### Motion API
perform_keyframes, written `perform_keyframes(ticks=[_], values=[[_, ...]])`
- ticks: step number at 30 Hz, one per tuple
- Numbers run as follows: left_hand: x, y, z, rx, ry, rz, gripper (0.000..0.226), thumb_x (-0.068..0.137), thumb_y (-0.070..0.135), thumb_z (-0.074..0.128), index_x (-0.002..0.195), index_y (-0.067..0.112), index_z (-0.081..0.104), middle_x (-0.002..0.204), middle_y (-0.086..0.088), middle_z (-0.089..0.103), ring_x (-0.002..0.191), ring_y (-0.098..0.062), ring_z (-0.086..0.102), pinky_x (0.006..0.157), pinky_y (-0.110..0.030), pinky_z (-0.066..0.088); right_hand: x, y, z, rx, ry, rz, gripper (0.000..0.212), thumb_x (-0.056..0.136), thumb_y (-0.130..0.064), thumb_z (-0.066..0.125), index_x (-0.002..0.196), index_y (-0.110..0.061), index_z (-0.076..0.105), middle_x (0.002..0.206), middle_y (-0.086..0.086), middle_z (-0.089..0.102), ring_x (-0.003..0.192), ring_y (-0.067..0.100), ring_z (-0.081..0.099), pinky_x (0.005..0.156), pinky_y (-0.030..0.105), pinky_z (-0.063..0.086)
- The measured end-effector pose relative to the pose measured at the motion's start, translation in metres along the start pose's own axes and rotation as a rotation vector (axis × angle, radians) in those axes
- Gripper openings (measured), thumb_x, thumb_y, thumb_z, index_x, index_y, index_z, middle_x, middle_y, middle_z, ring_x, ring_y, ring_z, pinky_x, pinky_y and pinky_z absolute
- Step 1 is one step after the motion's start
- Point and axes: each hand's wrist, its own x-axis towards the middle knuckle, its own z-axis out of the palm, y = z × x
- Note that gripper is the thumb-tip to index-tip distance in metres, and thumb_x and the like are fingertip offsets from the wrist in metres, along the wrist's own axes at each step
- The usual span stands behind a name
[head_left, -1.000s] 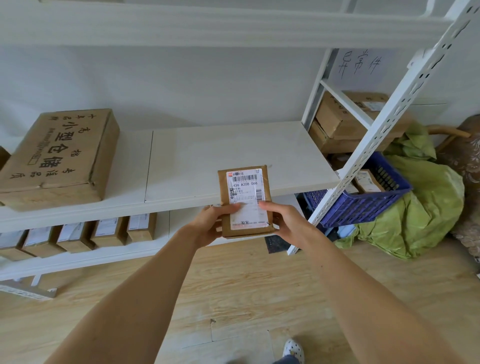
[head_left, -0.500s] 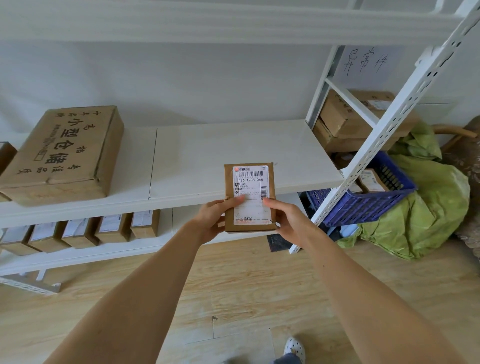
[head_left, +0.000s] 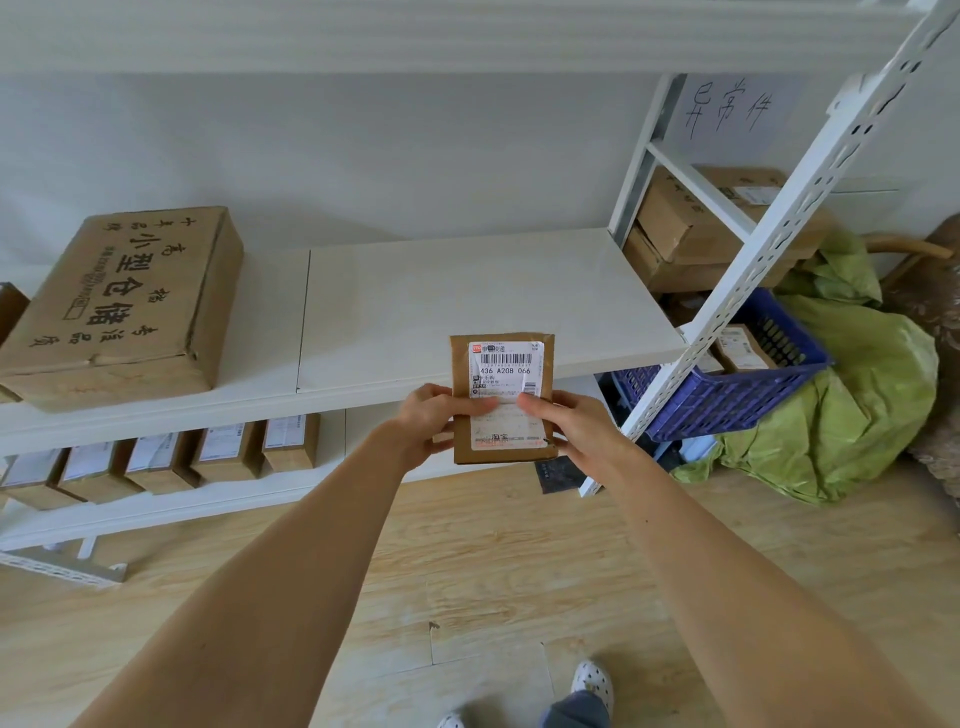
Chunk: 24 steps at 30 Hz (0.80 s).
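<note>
A small brown cardboard parcel (head_left: 503, 364) with a white shipping label and barcode is held upright in front of the white shelf (head_left: 457, 306). My left hand (head_left: 435, 420) grips its left edge, thumb lying across the label. My right hand (head_left: 563, 426) grips the right edge, thumb also on the label. The parcel hangs just before the shelf's front edge, at about the height of the middle board.
A large flat carton (head_left: 122, 301) with printed characters lies on the shelf at left. Several small labelled boxes (head_left: 208, 454) line the lower shelf. A blue basket (head_left: 737, 384), stacked cartons (head_left: 685, 228) and a green bag (head_left: 852, 405) sit at right behind the white upright post (head_left: 779, 234).
Both hands and the parcel stay in nearly the same place; the parcel has risen slightly toward the shelf edge, and both thumbs now lie closer together on the label.
</note>
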Motion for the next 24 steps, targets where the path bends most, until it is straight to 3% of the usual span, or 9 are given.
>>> perform_keyframes(ticks=[4,8,13,18,24], values=[[-0.001,0.001,0.010,0.033,0.003,0.013,0.085,0.055,0.028,0.095,0.128,0.009,0.056,0.109,-0.006,0.075,0.101,-0.024,0.072,0.098,-0.045,0.054,-0.003,0.005,-0.008,0.046,0.056,-0.013,0.038,0.084,-0.016,0.078,0.119,-0.005,0.067,0.095,0.003,0.076,0.090,0.017,0.072,0.088,0.033,0.056],[-0.007,-0.001,0.026,0.048,0.001,-0.039,0.050,0.078,0.030,0.084,0.116,0.013,0.058,0.102,-0.002,0.074,0.100,-0.020,0.068,0.104,-0.047,0.048,-0.009,0.009,-0.020,0.056,0.038,0.030,0.030,0.085,-0.026,0.076,0.112,-0.013,0.069,0.099,0.004,0.077,0.100,0.020,0.070,0.100,0.040,0.051],[-0.009,-0.008,0.059,0.070,-0.079,-0.112,0.051,0.078,0.044,0.080,0.120,0.020,0.065,0.114,-0.001,0.073,0.110,-0.025,0.063,0.100,-0.068,0.042,-0.016,0.017,-0.045,0.151,0.050,0.050,0.041,0.084,-0.032,0.075,0.119,-0.013,0.066,0.106,0.007,0.076,0.106,0.026,0.069,0.102,0.044,0.051],[-0.002,-0.006,0.107,0.074,-0.125,-0.125,0.041,0.080,0.042,0.079,0.112,0.019,0.067,0.110,-0.004,0.072,0.112,-0.028,0.063,0.095,-0.059,0.052,-0.023,0.022,-0.090,0.184,0.113,0.057,0.040,0.084,-0.036,0.076,0.115,-0.013,0.068,0.104,0.007,0.076,0.105,0.025,0.070,0.101,0.044,0.051],[0.007,0.004,0.185,0.088,-0.170,-0.120,0.028,0.087,0.032,0.075,0.108,0.016,0.065,0.108,-0.005,0.069,0.110,-0.028,0.064,0.098,-0.059,0.050,-0.032,0.011,-0.164,0.247,0.179,0.076,0.036,0.085,-0.033,0.076,0.114,-0.012,0.069,0.102,0.008,0.077,0.102,0.026,0.071,0.097,0.044,0.054]])
